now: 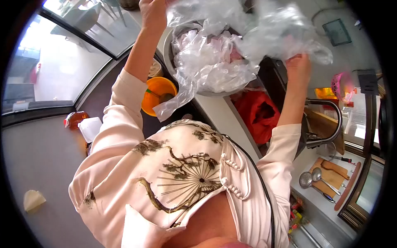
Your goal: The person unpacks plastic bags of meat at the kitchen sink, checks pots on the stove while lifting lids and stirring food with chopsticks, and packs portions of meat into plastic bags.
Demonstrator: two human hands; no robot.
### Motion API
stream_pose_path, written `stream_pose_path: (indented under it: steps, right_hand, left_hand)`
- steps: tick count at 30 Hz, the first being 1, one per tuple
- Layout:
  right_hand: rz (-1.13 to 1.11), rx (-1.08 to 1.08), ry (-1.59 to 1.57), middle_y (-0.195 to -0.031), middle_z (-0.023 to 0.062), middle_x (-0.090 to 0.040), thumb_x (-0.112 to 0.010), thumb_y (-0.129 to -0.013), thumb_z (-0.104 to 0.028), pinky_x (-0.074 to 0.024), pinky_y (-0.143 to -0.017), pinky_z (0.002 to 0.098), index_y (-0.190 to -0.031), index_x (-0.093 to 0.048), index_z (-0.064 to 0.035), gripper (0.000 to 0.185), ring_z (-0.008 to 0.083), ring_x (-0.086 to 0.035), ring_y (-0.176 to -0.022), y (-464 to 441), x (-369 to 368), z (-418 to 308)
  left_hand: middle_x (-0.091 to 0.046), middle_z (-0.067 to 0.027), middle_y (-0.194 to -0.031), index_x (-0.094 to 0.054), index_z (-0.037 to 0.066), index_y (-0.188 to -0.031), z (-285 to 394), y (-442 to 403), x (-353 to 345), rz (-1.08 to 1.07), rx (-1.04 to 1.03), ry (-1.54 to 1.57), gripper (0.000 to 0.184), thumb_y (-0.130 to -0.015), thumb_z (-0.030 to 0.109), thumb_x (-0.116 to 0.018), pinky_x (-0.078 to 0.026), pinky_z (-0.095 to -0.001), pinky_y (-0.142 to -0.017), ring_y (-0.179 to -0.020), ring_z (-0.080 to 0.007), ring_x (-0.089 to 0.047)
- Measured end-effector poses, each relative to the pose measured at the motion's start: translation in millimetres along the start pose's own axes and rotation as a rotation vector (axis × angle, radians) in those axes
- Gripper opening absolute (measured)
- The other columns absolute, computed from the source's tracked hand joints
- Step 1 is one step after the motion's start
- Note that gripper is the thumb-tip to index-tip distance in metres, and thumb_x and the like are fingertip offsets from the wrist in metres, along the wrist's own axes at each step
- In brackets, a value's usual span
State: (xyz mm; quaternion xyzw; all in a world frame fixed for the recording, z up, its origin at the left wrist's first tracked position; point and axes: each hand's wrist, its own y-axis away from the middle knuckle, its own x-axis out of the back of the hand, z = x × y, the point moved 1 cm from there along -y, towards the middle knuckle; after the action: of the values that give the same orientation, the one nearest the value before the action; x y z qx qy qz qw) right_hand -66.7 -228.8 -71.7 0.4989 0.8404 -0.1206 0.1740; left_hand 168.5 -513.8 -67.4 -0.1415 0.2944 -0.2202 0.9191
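My right hand (298, 65) is closed on a clear plastic bag (285, 31), which is blurred by motion. At the top edge my left hand (153, 13) is partly cut off, its fingers curled at a stretch of clear plastic. Below and between the hands sits a wide metal basin (167, 53), heaped with crumpled clear plastic (219, 72). Some pinkish pieces show through the plastic. One strip hangs over the basin's near side.
An orange bowl (159, 84) stands left of the basin. A red plastic bag (258, 113) lies in the sink area, near a curved faucet (337, 124). Farther right are a slotted spoon (306, 180), a ladle (317, 175) and a wooden board (331, 171). Glass panels (62, 53) border the left.
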Motion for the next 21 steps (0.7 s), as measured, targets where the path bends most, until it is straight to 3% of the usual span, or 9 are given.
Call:
stream_pose_path:
  steps: [3,5,7,9,11,12,17,19,21]
  right_hand:
    - [0.011,-0.012,-0.156,-0.105,0.0170,-0.058,-0.042,-0.093,-0.019,-0.0511,-0.081,0.0442,-0.113,-0.048,0.0016,0.029,0.0298,-0.059,-0.094,-8,21,-6]
    - [0.013,0.007,-0.252,-0.111,0.0183,-0.057,-0.042,-0.093,-0.017,-0.0494,-0.085,0.0468,-0.116,-0.047,0.0019,0.030,0.0323,-0.057,-0.099,-3,27,-12]
    - [0.067,0.051,-0.296,-0.102,0.0153,-0.059,-0.044,-0.093,-0.015,-0.0514,-0.081,0.0457,-0.109,-0.050,0.0006,0.023,0.0289,-0.058,-0.092,15,22,-13]
    - [0.023,0.106,-0.284,-0.101,0.0139,-0.058,-0.048,-0.090,-0.009,-0.0517,-0.082,0.0460,-0.108,-0.051,0.0001,0.020,0.0277,-0.058,-0.092,31,25,-13]
    - [0.047,0.219,-0.207,-0.101,0.0131,-0.058,-0.052,-0.087,-0.005,-0.0518,-0.082,0.0466,-0.106,-0.052,0.0004,0.019,0.0257,-0.058,-0.093,50,26,-15]
    - [0.076,0.217,-0.230,-0.099,0.0119,-0.058,-0.054,-0.085,-0.001,-0.0516,-0.083,0.0465,-0.103,-0.053,0.0001,0.018,0.0240,-0.057,-0.095,60,29,-16]
    - [0.022,0.212,-0.227,-0.111,0.0123,-0.055,-0.051,-0.085,-0.005,-0.0456,-0.091,0.0486,-0.099,-0.054,-0.0015,0.014,0.0256,-0.054,-0.105,109,53,-17]
    - [0.009,0.243,-0.249,-0.112,0.0154,-0.055,-0.049,-0.085,-0.006,-0.0441,-0.092,0.0464,-0.097,-0.054,-0.0017,0.014,0.0268,-0.053,-0.104,125,61,-13]
    - [-0.281,0.513,0.262,-0.108,0.0185,-0.054,-0.053,-0.079,-0.003,-0.0415,-0.094,0.0408,-0.092,-0.054,-0.0015,0.014,0.0275,-0.053,-0.103,148,83,-6]
  left_hand:
    - [-0.056,-0.0004,-0.077,-0.058,0.003,-0.099,-11,4,15,-0.092,0.007,0.015,0.014,-0.087,0.008,-0.054,-0.047,-0.0214,-0.063,-0.069,-0.0069,-0.053]
    - [-0.063,-0.0045,-0.093,-0.061,0.004,-0.096,-46,8,28,-0.194,-0.054,0.178,0.012,-0.084,0.009,-0.060,-0.049,-0.0226,-0.068,-0.075,-0.0095,-0.058]
    - [-0.062,-0.0070,-0.096,-0.060,0.003,-0.100,-35,37,16,-0.562,0.023,-0.162,0.019,-0.082,0.003,-0.060,-0.049,-0.0268,-0.080,-0.085,-0.0153,-0.059]
    - [-0.061,-0.0090,-0.102,-0.057,0.006,-0.111,-40,52,15,-1.110,-0.250,-0.714,0.033,-0.078,0.005,-0.062,-0.046,-0.0325,-0.089,-0.097,-0.0223,-0.058]
    - [-0.055,-0.0064,-0.119,-0.054,0.013,-0.119,-11,72,5,-1.251,0.044,-0.999,0.050,-0.072,0.006,-0.069,-0.043,-0.0364,-0.095,-0.110,-0.0249,-0.052]
    - [-0.049,-0.0070,-0.128,-0.052,0.014,-0.122,-1,75,2,-1.220,0.011,-1.109,0.057,-0.069,0.010,-0.073,-0.044,-0.0363,-0.093,-0.114,-0.0249,-0.050]
    - [-0.062,-0.0074,-0.107,-0.060,0.007,-0.112,45,67,-35,-0.626,-0.339,-0.933,0.040,-0.073,0.011,-0.071,-0.049,-0.0290,-0.080,-0.088,-0.0165,-0.061]
    - [-0.061,-0.0068,-0.107,-0.050,0.011,-0.124,38,79,-57,-0.654,-0.114,-0.564,0.047,-0.080,0.014,-0.066,-0.050,-0.0278,-0.074,-0.087,-0.0149,-0.061]
    - [-0.057,-0.0120,-0.114,-0.024,0.013,-0.140,20,108,-98,-0.918,0.334,-0.222,0.071,-0.083,0.023,-0.065,-0.050,-0.0278,-0.072,-0.092,-0.0161,-0.060]
